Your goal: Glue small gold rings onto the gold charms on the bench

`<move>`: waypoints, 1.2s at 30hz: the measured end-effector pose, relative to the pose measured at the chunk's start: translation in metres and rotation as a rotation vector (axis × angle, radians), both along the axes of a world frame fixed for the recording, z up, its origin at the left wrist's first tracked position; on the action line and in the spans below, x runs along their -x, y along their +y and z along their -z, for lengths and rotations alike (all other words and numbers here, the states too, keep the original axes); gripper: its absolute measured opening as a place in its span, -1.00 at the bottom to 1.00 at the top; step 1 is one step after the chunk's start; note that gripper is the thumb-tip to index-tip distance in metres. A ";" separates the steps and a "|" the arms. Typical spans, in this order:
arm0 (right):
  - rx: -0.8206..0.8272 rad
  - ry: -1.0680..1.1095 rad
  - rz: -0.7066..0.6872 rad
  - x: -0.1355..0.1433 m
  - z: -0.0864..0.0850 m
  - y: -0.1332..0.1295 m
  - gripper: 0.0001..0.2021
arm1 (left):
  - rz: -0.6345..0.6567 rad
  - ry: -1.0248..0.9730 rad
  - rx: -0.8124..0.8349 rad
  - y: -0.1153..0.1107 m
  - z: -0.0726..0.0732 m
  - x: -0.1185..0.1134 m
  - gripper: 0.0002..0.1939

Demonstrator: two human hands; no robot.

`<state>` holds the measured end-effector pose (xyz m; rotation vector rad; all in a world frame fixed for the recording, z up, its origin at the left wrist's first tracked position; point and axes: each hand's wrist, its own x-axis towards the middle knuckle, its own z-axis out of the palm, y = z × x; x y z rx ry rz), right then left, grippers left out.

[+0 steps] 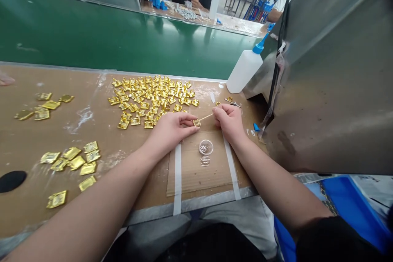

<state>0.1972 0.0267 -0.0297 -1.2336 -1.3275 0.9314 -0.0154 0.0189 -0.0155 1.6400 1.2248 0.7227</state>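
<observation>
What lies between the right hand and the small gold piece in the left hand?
In the head view, a thin pale stick, held by the right hand, its tip at the gold piece in the left hand.

The black top [208, 243] has a short right sleeve [340, 239]; forearms [276, 176] and fingers [188, 131] are bare.

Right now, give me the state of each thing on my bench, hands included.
Left hand: pinching a small gold piece
Right hand: gripping a thin stick
Thin stick: tip at the held piece
Other small gold pieces: lying in a loose cluster
Larger gold pieces: lying in scattered groups
Round cup: open-topped
White bottle: standing, blue nozzle fitted
Cardboard: flat, taped along both sides
</observation>
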 end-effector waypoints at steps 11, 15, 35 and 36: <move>0.008 -0.114 -0.041 0.006 -0.009 -0.002 -0.59 | -0.023 -0.005 0.053 0.000 -0.003 -0.002 -0.60; 0.011 -0.126 -0.042 0.008 -0.011 -0.002 -0.60 | -0.029 -0.023 0.041 0.000 -0.003 -0.002 -0.60; -0.065 -0.222 -0.002 0.010 -0.015 -0.004 -0.61 | -0.029 -0.013 0.020 0.000 -0.002 -0.002 -0.63; -0.072 -0.232 0.002 0.010 -0.015 -0.004 -0.61 | -0.030 -0.011 0.019 0.000 -0.002 -0.001 -0.62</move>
